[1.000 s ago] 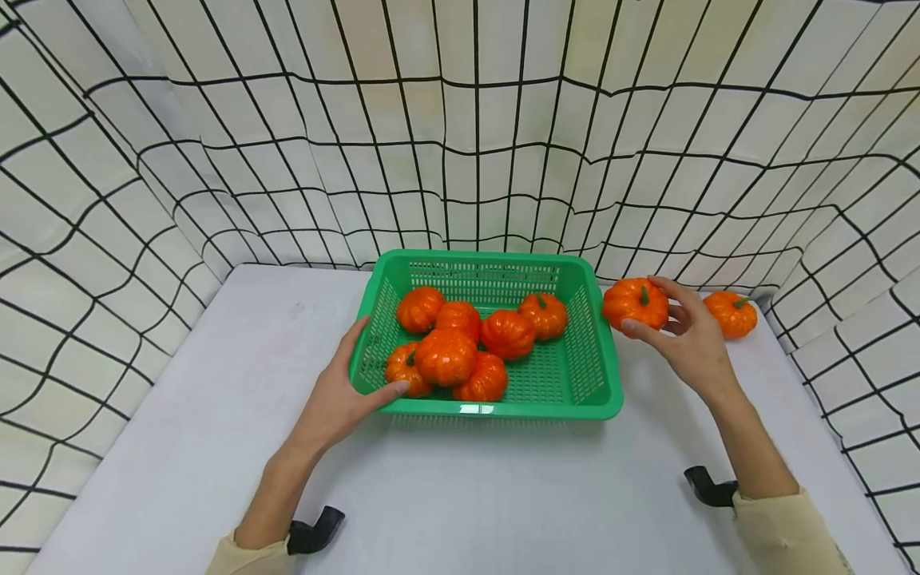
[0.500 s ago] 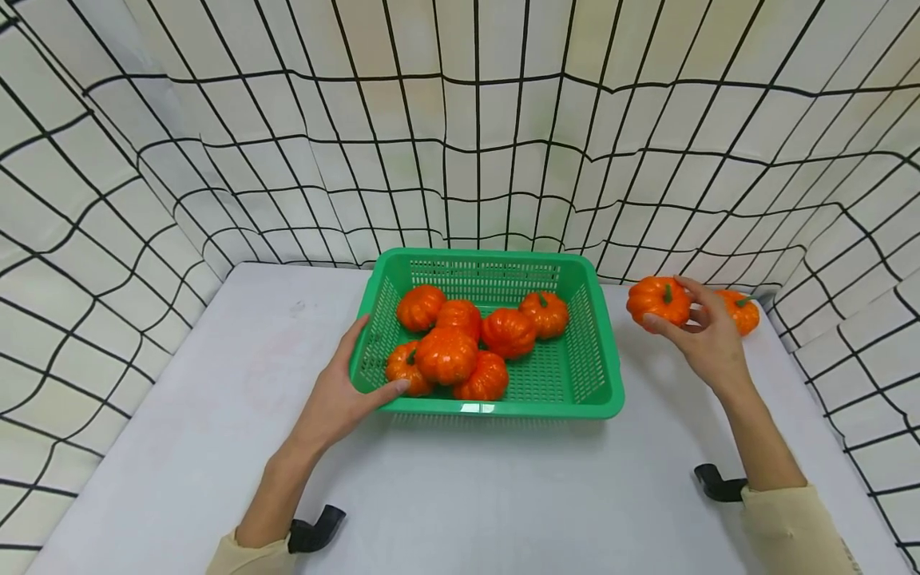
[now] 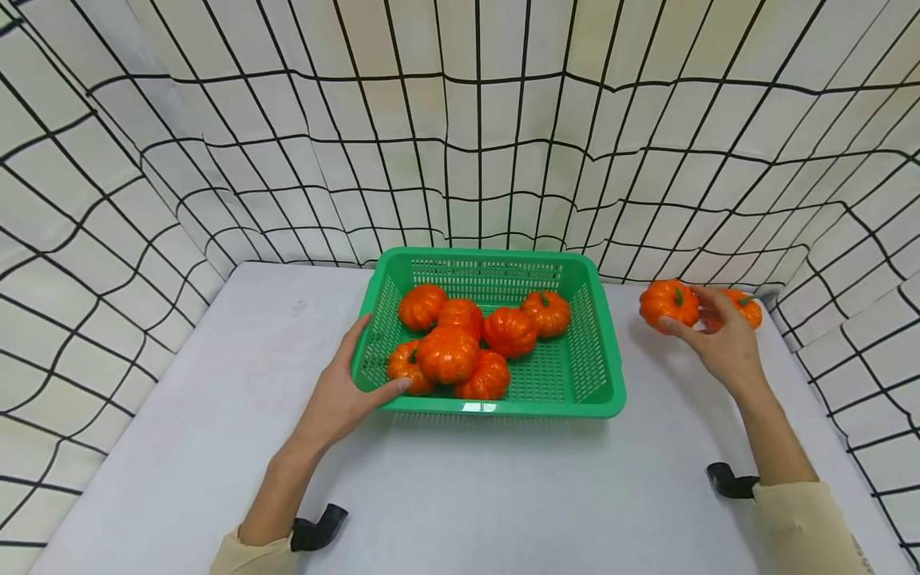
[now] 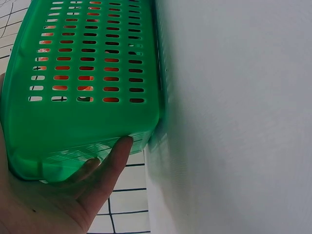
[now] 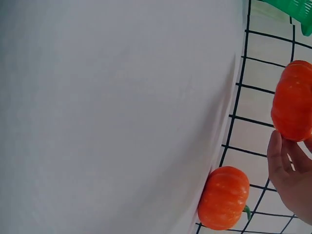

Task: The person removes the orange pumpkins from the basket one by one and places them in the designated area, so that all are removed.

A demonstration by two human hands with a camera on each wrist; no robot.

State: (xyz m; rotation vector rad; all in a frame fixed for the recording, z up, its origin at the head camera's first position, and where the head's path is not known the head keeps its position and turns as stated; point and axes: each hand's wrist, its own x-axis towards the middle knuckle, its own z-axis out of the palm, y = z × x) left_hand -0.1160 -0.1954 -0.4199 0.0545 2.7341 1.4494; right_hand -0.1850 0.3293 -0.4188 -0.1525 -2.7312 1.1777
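Right hand [image 3: 726, 343] grips pumpkin [image 3: 668, 304] right of basket [image 3: 604, 375], apparently airborne; left hand [image 3: 338, 399] clasps basket's near-left corner.

walls: white black-grid cloth [image 3: 474, 120] | table [image 3: 216, 415]: pale, perhaps grey | light: even

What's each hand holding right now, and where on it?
Right hand grips a small orange pumpkin by its sides. Left hand grips the green basket at its near-left corner.
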